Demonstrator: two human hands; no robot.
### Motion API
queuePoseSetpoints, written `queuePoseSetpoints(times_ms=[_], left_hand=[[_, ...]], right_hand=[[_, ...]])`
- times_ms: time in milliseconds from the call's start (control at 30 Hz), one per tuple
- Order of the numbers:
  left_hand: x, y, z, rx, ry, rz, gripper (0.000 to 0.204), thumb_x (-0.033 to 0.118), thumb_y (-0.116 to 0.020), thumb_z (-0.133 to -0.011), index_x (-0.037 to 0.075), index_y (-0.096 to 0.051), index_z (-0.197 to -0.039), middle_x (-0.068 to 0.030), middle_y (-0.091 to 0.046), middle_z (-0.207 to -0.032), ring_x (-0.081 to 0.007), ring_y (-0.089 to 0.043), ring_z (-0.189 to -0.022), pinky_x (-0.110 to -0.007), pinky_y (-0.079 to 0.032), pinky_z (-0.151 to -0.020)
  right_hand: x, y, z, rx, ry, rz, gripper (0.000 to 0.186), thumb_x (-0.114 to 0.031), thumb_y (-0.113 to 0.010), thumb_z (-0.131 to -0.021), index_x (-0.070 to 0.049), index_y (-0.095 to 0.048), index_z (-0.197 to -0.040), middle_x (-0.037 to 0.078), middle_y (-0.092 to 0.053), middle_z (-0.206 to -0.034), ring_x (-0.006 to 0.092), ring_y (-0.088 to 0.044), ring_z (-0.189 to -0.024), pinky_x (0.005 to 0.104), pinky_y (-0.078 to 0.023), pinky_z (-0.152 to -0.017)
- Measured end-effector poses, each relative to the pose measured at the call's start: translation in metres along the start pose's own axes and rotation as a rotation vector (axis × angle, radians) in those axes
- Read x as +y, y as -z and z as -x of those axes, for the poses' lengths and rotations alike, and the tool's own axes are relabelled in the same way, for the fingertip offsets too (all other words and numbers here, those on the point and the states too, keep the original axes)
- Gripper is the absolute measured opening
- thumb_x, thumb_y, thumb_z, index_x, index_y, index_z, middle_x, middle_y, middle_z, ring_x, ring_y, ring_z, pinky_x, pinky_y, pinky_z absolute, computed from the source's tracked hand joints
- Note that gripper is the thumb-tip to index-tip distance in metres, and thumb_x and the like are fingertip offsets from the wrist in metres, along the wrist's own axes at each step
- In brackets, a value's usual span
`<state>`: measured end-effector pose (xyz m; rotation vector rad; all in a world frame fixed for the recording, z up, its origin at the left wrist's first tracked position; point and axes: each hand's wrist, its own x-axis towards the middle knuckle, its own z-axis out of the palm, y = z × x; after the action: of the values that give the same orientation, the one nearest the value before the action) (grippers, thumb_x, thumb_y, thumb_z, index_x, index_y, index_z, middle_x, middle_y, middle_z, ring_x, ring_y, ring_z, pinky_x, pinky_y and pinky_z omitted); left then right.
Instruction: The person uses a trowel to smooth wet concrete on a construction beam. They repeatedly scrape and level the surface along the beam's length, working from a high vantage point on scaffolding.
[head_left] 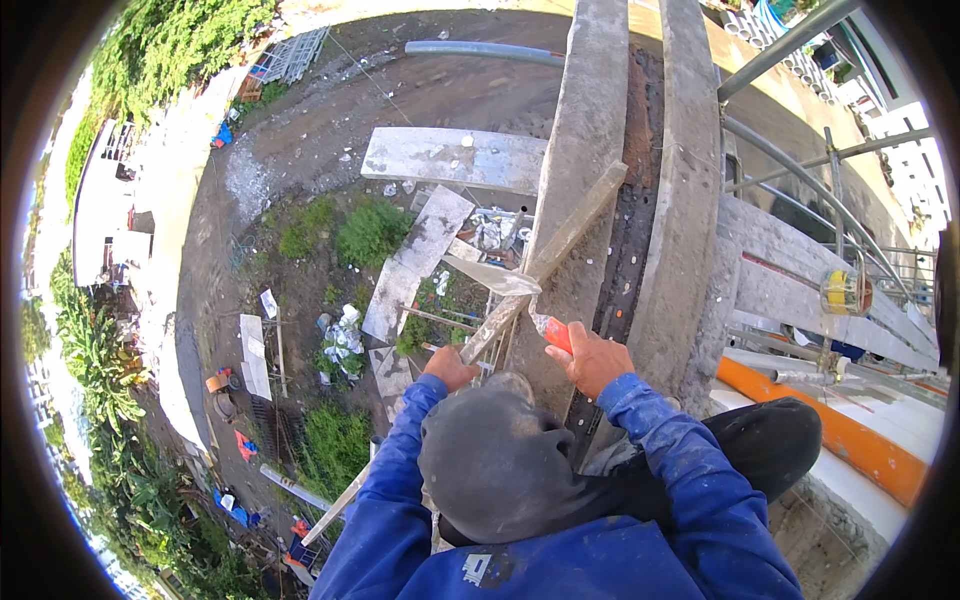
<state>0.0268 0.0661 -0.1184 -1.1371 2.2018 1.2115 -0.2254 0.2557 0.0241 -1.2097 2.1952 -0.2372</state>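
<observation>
My right hand (597,361) is wrapped round the orange-red handle of a trowel (495,277), whose pale, pointed blade reaches to the left. That blade lies across a long, mortar-stained wooden batten (578,222). My left hand (452,368) is closed on the batten's near end, and its far end rests over a rough concrete wall top (585,120). From this view I cannot tell whether the blade presses on the batten or passes just above it. Both forearms are in blue sleeves, with my dark-clad knees between and beside them.
A dirt-filled gap (632,200) separates the wall top from a parallel concrete strip (683,200). Scaffold tubes (800,45) and an orange beam (830,430) stand at the right. Far below on the left lie grey boards (450,158), shrubs (373,232) and bare ground.
</observation>
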Motion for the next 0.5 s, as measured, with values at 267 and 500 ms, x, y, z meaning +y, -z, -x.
queuePoseSetpoints(times_ms=[267, 500], left_hand=[[0.01, 0.007, 0.0, -0.054, 0.0, -0.002, 0.06, 0.047, -0.072, -0.071, -0.011, -0.068, -0.086, -0.0339, -0.066, -0.081, -0.0439, -0.069, -0.084, -0.046, -0.054, -0.08], [0.018, 0.01, 0.009, -0.018, -0.028, 0.066, 0.054, 0.043, -0.074, -0.071, -0.008, -0.071, -0.09, -0.0305, -0.069, -0.086, -0.0426, -0.069, -0.087, -0.046, -0.054, -0.08]], right_hand=[[0.012, -0.004, -0.003, -0.021, -0.043, 0.015, 0.049, -0.056, -0.052, -0.097, -0.008, -0.048, -0.107, 0.017, -0.069, -0.083, 0.0389, -0.068, -0.07, 0.0499, -0.053, -0.057], [0.006, 0.0, -0.001, 0.08, 0.038, 0.005, 0.049, -0.056, -0.051, -0.097, -0.009, -0.048, -0.106, 0.017, -0.07, -0.083, 0.0386, -0.068, -0.07, 0.0505, -0.052, -0.059]])
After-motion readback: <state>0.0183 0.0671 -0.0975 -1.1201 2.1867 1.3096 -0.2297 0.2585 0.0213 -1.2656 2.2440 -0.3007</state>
